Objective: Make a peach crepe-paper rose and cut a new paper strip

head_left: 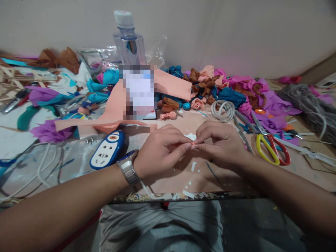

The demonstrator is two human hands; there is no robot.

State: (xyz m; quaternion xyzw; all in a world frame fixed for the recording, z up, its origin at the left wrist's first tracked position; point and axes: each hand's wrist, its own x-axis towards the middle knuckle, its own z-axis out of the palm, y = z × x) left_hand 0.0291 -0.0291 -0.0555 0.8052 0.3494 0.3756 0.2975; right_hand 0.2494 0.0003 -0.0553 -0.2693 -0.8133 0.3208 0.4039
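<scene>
Tabletop: the table point(168, 185) runs across the middle of the frame, with a bare patch at lower centre that looks like good working room under the fingers.
Peach paper: a long sheet of peach paper point(111, 113) lies left of centre; it is best kept flat and uncreased there.
Left hand: the left hand point(164, 148), at centre, has thumb and forefinger closed on one side of a tiny peach piece.
Right hand: the right hand point(220, 141), just right of centre, pinches the other side, its fingertips all but meeting the left's.
Socket block: the blue-and-white socket block point(107, 149) sits near the left wrist, so that elbow should swing little.
Scissors: the red-and-yellow-handled scissors point(281, 154) lie at right, near the right forearm.
White scraps: small scraps point(193, 166) lie below the fingers and could cling to the work.
Peach piece: the peach piece point(193, 142) is at frame centre, mostly hidden between the fingertips; thin as it looks, it probably wants light, even pressure to avoid tearing.
</scene>
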